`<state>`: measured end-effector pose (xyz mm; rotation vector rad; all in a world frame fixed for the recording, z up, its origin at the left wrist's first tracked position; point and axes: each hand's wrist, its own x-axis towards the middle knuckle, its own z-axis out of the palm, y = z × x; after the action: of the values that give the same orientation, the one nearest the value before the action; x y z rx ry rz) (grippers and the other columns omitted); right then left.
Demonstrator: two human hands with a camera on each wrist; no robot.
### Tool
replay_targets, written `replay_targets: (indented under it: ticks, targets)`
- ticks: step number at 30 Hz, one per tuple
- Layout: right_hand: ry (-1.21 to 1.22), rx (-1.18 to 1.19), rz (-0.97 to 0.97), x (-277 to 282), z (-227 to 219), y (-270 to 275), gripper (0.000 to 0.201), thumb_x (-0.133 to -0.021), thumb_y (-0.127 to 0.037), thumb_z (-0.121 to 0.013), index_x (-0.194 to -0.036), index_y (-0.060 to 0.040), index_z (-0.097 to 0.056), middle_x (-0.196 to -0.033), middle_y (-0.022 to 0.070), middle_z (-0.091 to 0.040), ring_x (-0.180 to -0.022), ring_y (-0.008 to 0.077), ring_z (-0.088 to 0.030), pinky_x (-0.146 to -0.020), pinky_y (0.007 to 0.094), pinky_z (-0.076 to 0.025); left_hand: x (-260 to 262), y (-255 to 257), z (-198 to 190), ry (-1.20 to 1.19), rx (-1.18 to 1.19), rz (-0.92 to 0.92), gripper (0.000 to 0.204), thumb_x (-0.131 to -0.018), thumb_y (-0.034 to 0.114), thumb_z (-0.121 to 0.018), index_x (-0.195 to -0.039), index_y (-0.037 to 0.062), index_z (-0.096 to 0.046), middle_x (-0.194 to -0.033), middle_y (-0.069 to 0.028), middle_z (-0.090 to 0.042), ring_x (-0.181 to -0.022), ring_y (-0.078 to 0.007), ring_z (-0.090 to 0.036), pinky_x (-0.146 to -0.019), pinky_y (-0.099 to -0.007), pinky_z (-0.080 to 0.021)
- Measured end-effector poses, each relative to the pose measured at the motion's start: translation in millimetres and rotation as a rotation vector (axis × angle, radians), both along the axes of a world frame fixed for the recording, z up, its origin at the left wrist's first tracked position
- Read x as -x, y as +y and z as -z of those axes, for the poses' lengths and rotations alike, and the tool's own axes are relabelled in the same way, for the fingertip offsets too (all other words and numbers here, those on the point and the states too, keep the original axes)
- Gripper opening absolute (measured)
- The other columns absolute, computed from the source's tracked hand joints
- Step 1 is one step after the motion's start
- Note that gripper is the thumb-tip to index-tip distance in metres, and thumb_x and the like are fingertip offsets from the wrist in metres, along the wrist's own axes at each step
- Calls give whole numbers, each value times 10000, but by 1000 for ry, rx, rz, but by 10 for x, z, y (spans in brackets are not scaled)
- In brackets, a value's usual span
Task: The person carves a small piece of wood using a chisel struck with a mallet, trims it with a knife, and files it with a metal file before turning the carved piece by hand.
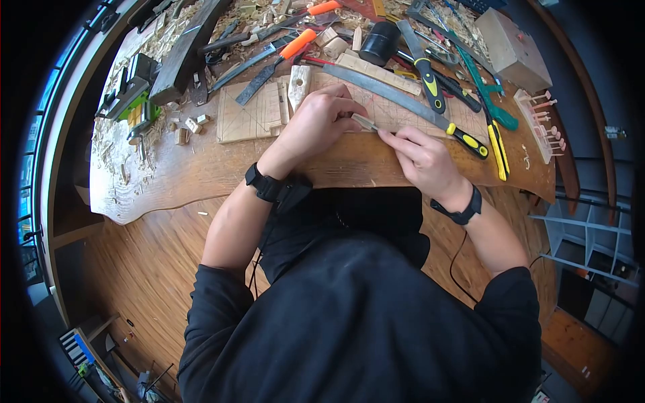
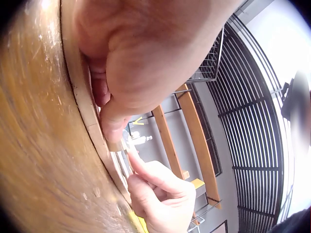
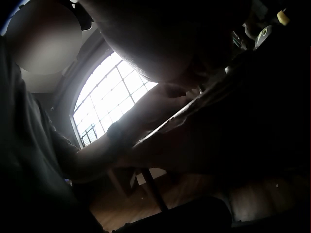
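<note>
A small pale wooden piece (image 1: 363,121) lies between the two hands above the front edge of a flat wooden board (image 1: 252,121). The left hand (image 1: 322,121) pinches its left end between thumb and fingers. At its other end the right hand (image 1: 423,160) pinches a thin, small item whose kind I cannot tell. In the left wrist view the left hand (image 2: 141,58) rests at the board's edge, with the right hand (image 2: 163,196) close beyond its fingertips. The right wrist view is very dark; the left hand (image 3: 167,99) shows dimly there.
Behind the hands lie a long file (image 1: 390,97), a rasp with a yellow-black handle (image 1: 430,84), an orange-handled chisel (image 1: 297,43), a black mallet head (image 1: 380,43) and a pale wooden block (image 1: 299,86). A green clamp (image 1: 140,111) stands left; a wooden box (image 1: 514,50) sits back right.
</note>
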<state>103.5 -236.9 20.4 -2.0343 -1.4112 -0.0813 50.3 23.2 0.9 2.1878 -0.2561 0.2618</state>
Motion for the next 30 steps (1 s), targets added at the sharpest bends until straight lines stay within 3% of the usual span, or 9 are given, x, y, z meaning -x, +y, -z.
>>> replay_targets:
  ticks: [3,10,12,30]
  targets:
    - [17,8,24,12,15,-113,385,-909,86,-704,-1272,-23,-770,-939,107,-652,-767,271,-668,-712,360,-545,3,1,-1,-21,-18,6,248,-811,70,-844,-1057,49,-834,-967,-140,-695,-882,-348,-706,-827,-437,-571]
    - [-10,-20,-5,2,36,77,409,-856,98,-684,-1247,3,-758,-919,124,-626,-803,308,-679,-738,404,-560,3,-6,12,2,-8,-9,248,-806,76,-850,-1052,48,-833,-959,-139,-693,-886,-347,-700,-825,-444,-566]
    - [-42,-14,-10,20,-16,0,416,-860,95,-673,-1258,1,-753,-924,124,-625,-803,310,-678,-738,403,-566,-3,5,23,-38,-21,8,270,-832,44,-845,-1102,53,-837,-956,-95,-694,-816,-265,-691,-766,-375,-554]
    - [-75,0,-27,-45,88,72,436,-846,91,-676,-1268,4,-744,-901,119,-601,-782,298,-669,-712,405,-556,-9,6,22,-71,-33,-6,263,-828,37,-841,-1091,48,-835,-951,-97,-696,-831,-264,-698,-769,-381,-555]
